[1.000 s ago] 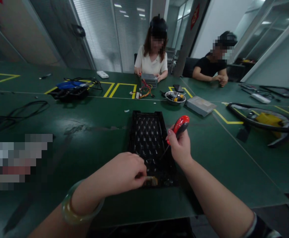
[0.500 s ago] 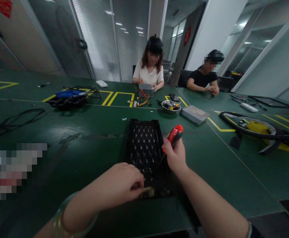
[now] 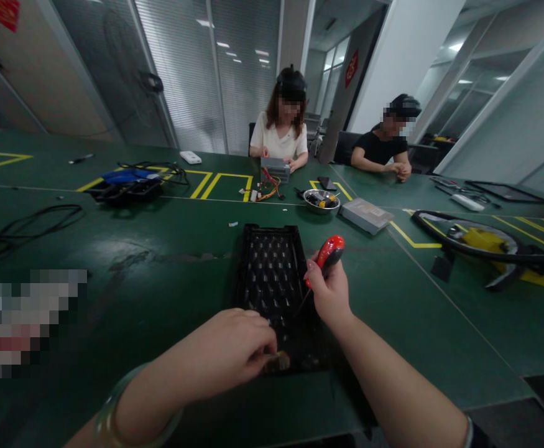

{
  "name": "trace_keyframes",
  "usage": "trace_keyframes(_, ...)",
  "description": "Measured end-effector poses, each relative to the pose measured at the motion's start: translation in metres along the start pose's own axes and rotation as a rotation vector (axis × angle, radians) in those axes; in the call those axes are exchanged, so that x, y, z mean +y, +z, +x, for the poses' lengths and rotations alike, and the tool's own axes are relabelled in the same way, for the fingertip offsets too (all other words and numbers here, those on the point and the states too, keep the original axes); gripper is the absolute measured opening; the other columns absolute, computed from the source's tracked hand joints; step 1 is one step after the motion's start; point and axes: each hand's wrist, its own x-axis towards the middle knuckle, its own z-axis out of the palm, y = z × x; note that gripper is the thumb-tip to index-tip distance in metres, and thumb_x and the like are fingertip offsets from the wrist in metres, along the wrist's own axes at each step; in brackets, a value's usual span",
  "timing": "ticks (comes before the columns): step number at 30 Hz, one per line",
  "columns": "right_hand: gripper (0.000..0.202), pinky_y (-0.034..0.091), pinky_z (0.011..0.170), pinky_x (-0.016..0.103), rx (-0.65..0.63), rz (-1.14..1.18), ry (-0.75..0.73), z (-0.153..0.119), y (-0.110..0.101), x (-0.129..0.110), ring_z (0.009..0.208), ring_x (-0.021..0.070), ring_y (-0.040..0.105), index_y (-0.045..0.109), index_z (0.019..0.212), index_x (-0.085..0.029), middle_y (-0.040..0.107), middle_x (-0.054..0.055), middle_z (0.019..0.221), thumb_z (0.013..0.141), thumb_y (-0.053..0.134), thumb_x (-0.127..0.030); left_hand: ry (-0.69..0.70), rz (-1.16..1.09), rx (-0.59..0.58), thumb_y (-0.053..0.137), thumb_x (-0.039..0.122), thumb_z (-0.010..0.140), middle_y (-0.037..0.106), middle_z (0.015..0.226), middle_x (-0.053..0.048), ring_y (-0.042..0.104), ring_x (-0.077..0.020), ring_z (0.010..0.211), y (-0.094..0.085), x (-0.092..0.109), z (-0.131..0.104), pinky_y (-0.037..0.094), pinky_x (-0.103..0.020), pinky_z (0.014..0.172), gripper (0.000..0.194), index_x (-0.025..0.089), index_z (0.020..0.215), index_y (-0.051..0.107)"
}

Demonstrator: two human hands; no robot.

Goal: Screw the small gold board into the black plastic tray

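Note:
A black plastic casing [image 3: 272, 264] with rows of small raised shapes inside lies lengthwise in front of me. My right hand [image 3: 331, 292] is wrapped round a screwdriver [image 3: 331, 252] with a red and black handle, beside the casing's right edge. Its thin shaft slants down and left over the casing. At the near end, my left hand [image 3: 241, 342] is closed in a pinch, fingertips down in the casing. A small brownish piece [image 3: 281, 359] shows right at those fingertips; whether they grip it is hidden.
Beyond the casing stand a metal bowl [image 3: 321, 208] of small parts and a flat grey box [image 3: 366, 215]. Black cables and a blue item [image 3: 129, 177] lie at left, a black-rimmed frame with yellow parts [image 3: 486, 239] at right. Two people [image 3: 281, 134] sit across the green table.
My left hand has shifted slightly right, closer to the brownish piece. My right hand and the screwdriver stay nearly where they were.

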Motion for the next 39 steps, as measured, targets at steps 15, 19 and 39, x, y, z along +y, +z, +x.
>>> trace_keyframes(15,0.017,0.043,0.066,0.032,-0.012,-0.006,0.001,0.0005,-0.0001,-0.0032,0.066,0.0146,0.052,0.053,0.090,-0.021,0.056,-0.001,0.074,0.091,0.058,-0.037,0.023,-0.026,-0.037,0.068,0.021,0.083,0.068,0.086,0.004,0.063,-0.0151,0.083,-0.0043,0.0017,0.0008,0.042,-0.028,0.078,0.006,0.026,0.086,0.070)
trace_keyframes(19,0.017,0.044,0.067,0.032,-0.013,0.001,-0.001,0.0002,0.0003,-0.0020,0.067,0.0155,0.052,0.053,0.091,-0.021,0.057,-0.001,0.074,0.091,0.058,-0.037,0.036,-0.040,-0.016,0.064,0.020,0.087,0.069,0.087,0.004,0.063,-0.0145,0.083,-0.0039,0.0015,0.0020,0.041,-0.027,0.076,0.008,0.026,0.089,0.069)
trace_keyframes(39,0.018,0.044,0.068,0.033,-0.013,-0.005,0.010,-0.0008,-0.0002,-0.0054,0.068,0.0150,0.053,0.053,0.090,-0.021,0.057,0.000,0.076,0.090,0.060,-0.038,-0.013,-0.056,-0.009,0.062,0.018,0.083,0.070,0.095,0.005,0.063,-0.0151,0.086,-0.0035,-0.0007,0.0013,0.042,-0.026,0.078,0.022,0.030,0.100,0.069)
